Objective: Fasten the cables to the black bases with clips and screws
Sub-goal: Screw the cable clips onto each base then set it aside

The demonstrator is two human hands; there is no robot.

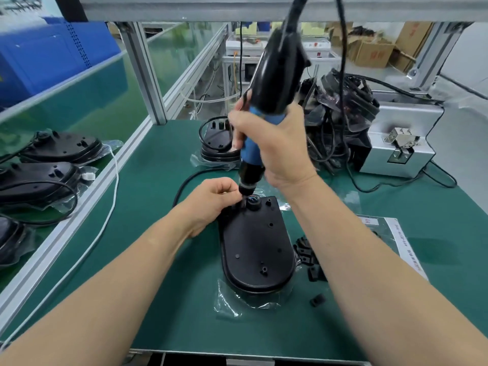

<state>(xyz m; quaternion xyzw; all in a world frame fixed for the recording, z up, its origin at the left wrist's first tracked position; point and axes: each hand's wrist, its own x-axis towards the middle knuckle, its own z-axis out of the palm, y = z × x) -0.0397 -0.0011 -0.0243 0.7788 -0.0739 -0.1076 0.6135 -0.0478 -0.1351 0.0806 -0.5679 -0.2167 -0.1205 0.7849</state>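
Curving in from the left, a cable reaches the left hand, whose fingers curl tight at the far end of the base; what they pinch is hidden. Just right of them the screwdriver tip stands on that end, its blue grip clenched in the right hand. Clips lie on the surface right of the base, nearer than both sets of fingers.

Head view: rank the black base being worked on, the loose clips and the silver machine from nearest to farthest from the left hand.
From the left hand:
1. black base, centre, its far end right at the fingers.
2. loose clips, on the mat just right of the base.
3. silver machine, far right, at the back.
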